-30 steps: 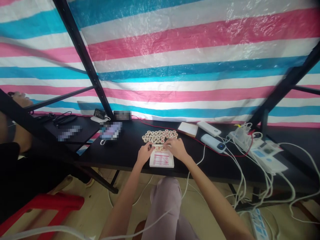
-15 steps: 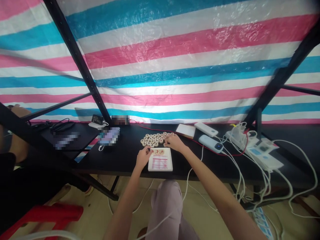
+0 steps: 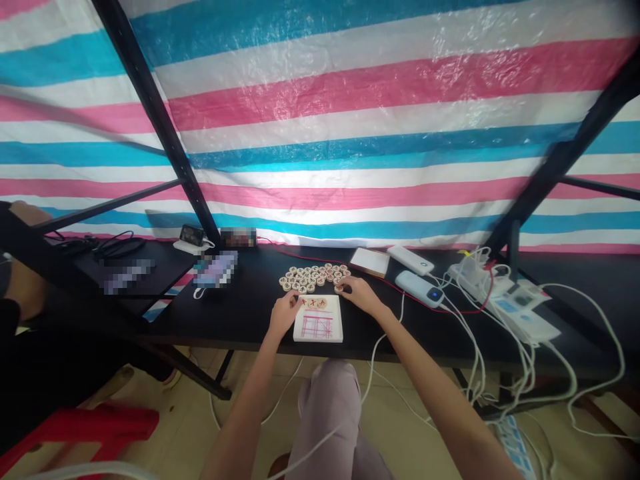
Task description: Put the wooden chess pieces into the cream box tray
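Note:
A shallow white tray [image 3: 319, 339] lies near the front edge of the black table, with pink ruled lines on its inside. Three round Chinese chess pieces [image 3: 313, 303] with red characters sit in a row along its far side. My left hand [image 3: 285, 316] is at the tray's far left corner, thumb and fingers closed on the rim beside the leftmost piece. Just beyond the far right corner, my right hand [image 3: 361, 295] pinches a single Chinese chess piece [image 3: 339, 289] at table level. Behind the tray, more wooden pieces [image 3: 304, 275] are spread close together.
A flat white box [image 3: 369, 262] and two power banks [image 3: 411, 259] [image 3: 419, 288] lie to the right. Beyond them, white cables tangle around a power strip [image 3: 525, 320]. A pixelated packet [image 3: 216, 269] is at the left. Another person's arm [image 3: 27, 267] shows at the far left.
My right hand has drawn back from the cluster's right side toward the tray, with a piece now visible at its fingertips. My left hand stays at the tray corner.

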A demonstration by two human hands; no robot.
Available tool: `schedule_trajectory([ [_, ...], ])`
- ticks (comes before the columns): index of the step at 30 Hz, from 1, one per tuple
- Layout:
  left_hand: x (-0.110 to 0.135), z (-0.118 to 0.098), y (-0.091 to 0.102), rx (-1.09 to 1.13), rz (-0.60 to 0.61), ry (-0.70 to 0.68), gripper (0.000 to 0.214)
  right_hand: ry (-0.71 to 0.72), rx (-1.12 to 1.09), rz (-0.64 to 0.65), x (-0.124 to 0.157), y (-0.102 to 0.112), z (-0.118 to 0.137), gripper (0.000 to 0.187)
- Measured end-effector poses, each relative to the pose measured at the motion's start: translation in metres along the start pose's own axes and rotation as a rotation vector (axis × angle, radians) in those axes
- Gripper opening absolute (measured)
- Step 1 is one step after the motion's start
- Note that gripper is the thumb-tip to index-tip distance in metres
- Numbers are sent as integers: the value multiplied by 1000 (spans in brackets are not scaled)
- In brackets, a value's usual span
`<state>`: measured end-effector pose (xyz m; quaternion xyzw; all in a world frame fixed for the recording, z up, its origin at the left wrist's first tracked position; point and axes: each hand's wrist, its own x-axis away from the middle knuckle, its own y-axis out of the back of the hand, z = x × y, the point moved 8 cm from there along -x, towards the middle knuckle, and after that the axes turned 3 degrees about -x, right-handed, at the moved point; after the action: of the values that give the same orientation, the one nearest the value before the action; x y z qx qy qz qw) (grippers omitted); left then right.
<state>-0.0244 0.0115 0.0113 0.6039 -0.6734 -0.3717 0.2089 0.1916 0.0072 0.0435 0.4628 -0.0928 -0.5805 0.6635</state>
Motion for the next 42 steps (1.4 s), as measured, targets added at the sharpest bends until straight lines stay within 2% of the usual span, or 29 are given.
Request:
schedule_trajectory([
  [6, -1, 2, -1, 19, -9, -31, 25, -41, -114, -38, 0, 12, 8, 13],
  [9, -1, 2, -2, 19, -3, -27, 25, -5, -124, 63, 8, 6, 23, 17],
  [13, -2, 3, -2, 6, 0, 1, 24, 27, 55, 179, 15, -3, 41, 15],
  [16, -2, 3, -2, 1, -6, 2, 24, 24, 173, 194, 16, -2, 51, 13],
  [19, -1, 2, -1, 7, -15, -15, 23, 18, 296, 184, 16, -2, 65, 18],
  [23, -1, 2, -1, 11, -11, -16, 23, -62, 500, 154, 21, -12, 78, 22],
  [26, -1, 1, 0, 2, -7, -12, 22, -120, 641, 145, 23, -24, 79, 23],
  [30, -1, 0, -1, 2, -8, -15, 23, -167, 711, 131, 22, -32, 70, 24],
  [35, 0, 0, 0, 4, -12, -13, 24, -173, 683, 123, 20, -31, 58, 27],
  [42, 1, -4, 1, -12, -5, -7, 21, -171, 623, 64, 18, -30, 58, 29],
])
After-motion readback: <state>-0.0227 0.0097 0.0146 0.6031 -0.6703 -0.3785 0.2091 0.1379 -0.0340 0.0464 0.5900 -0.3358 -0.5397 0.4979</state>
